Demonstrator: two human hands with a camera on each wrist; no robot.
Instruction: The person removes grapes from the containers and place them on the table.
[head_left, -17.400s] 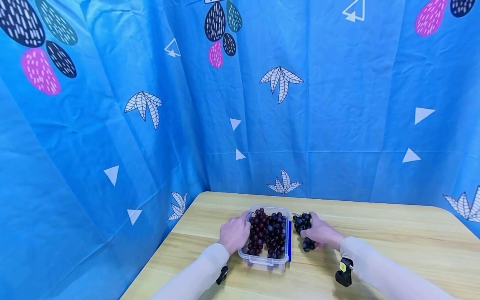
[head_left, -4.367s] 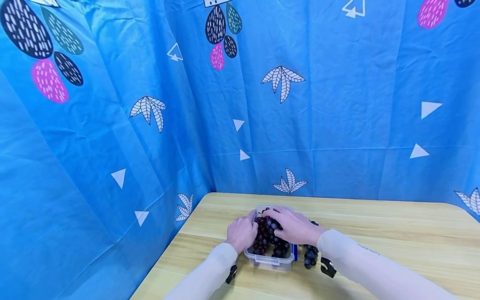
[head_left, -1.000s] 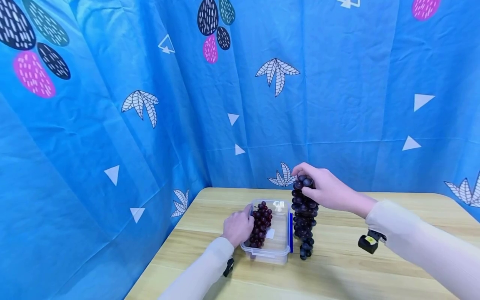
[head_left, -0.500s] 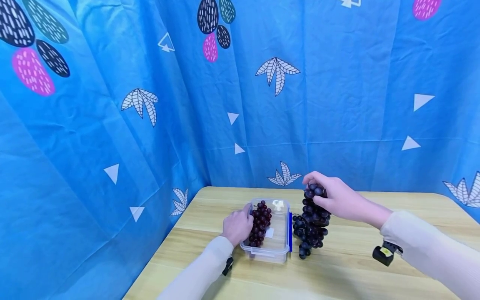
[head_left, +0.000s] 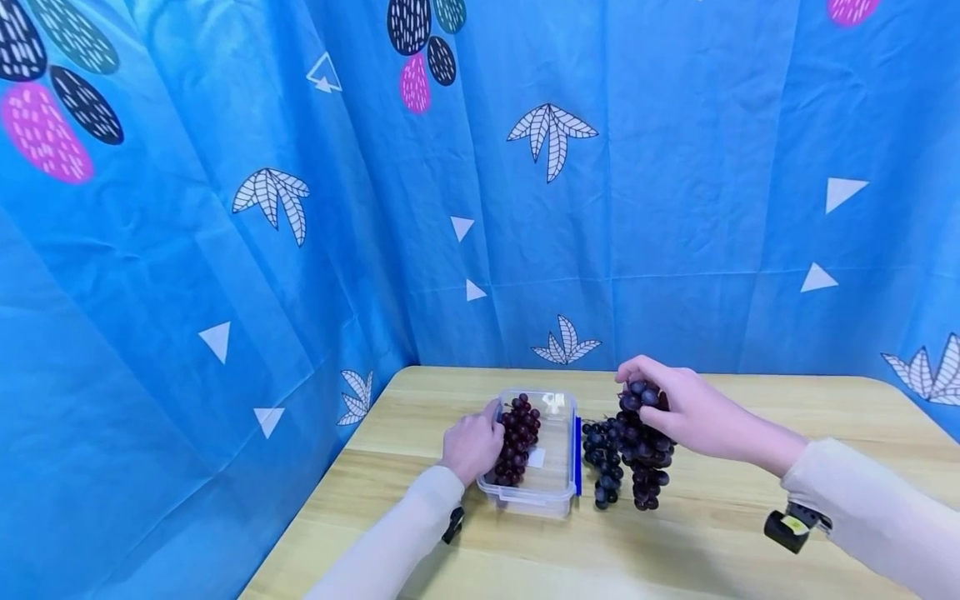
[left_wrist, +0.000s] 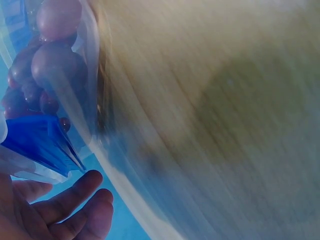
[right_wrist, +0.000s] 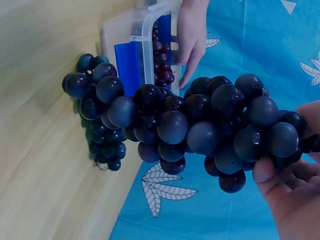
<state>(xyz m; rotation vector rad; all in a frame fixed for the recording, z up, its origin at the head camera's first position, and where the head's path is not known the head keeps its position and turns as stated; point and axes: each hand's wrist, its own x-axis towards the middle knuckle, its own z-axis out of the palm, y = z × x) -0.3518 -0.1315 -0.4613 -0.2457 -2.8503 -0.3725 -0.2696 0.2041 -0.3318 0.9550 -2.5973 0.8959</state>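
Held grapes (head_left: 647,442) lowered, farther from box (head_left: 531,502)

Wood-grain table (head_left: 540,558): clear container (head_left: 525,500), dark grape bunch (head_left: 602,473).

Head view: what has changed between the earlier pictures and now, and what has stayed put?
The right hand let go of the blue-black grape bunch, then gripped the dark purple grape bunch in the clear plastic container, lifted it out and carried it right. In the last second it moved farther right and lower. Unchanged: the left hand at the container's left rim and the red grape bunch inside.
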